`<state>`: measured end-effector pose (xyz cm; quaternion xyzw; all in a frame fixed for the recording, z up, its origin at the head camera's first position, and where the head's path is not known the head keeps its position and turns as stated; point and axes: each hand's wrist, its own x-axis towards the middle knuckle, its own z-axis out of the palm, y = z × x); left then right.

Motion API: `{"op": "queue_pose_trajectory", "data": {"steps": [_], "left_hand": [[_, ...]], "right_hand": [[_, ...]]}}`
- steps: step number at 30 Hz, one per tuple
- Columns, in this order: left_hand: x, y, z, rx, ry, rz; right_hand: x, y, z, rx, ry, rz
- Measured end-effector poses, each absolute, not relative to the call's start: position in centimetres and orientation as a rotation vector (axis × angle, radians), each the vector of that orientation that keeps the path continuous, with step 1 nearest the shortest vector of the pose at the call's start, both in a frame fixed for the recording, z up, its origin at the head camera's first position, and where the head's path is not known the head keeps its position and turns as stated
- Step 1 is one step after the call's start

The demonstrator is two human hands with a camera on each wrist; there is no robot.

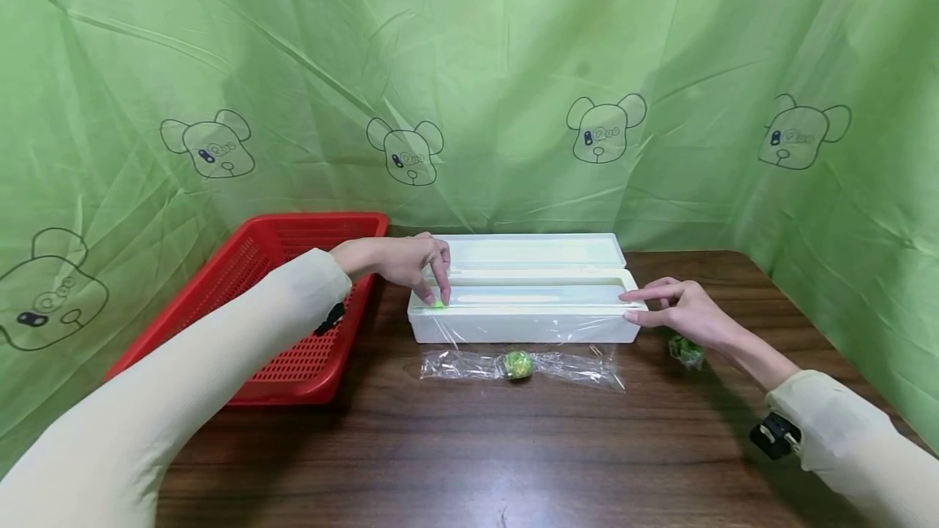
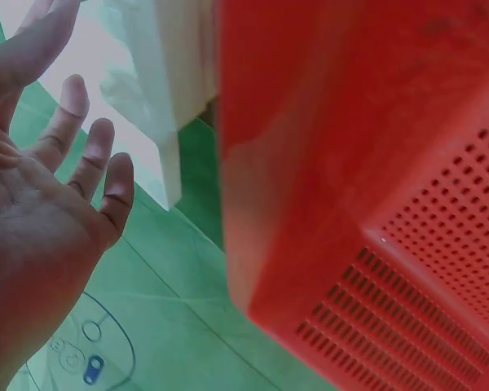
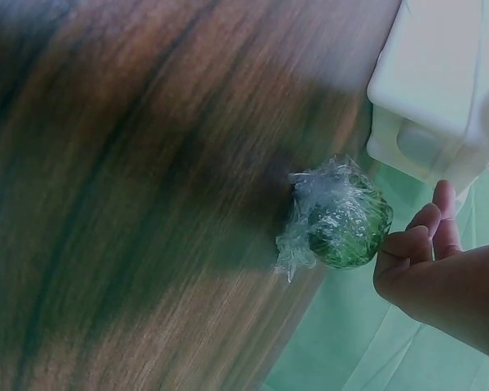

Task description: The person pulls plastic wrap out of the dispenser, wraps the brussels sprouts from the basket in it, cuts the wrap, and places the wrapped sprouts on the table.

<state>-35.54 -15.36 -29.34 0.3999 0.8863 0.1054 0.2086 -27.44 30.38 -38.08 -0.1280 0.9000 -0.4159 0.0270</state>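
A long white cling film dispenser stands on the table with its lid raised and a film roll inside. My left hand is at the box's left end, thumb and index finger pinching a small bright green slide cutter on the front rail. My right hand holds the right front corner, index finger on top and thumb against the front. Clear film hangs over the front onto the table. A round yellow-green vegetable sits on it, its exact kind unclear.
A red perforated basket stands left of the box, close to my left forearm. A green vegetable wrapped in film lies on the wooden table below my right hand. Green curtain hangs behind and at both sides.
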Motion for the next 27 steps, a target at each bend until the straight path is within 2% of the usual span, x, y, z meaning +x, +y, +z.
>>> {"op": "queue_pose_trajectory", "data": {"steps": [27], "left_hand": [[-35.0,-18.0,-28.6,1.117,2.462,0.261]], "right_hand": [[-27.4,30.3,-37.9,-0.343,2.770,-1.266]]}}
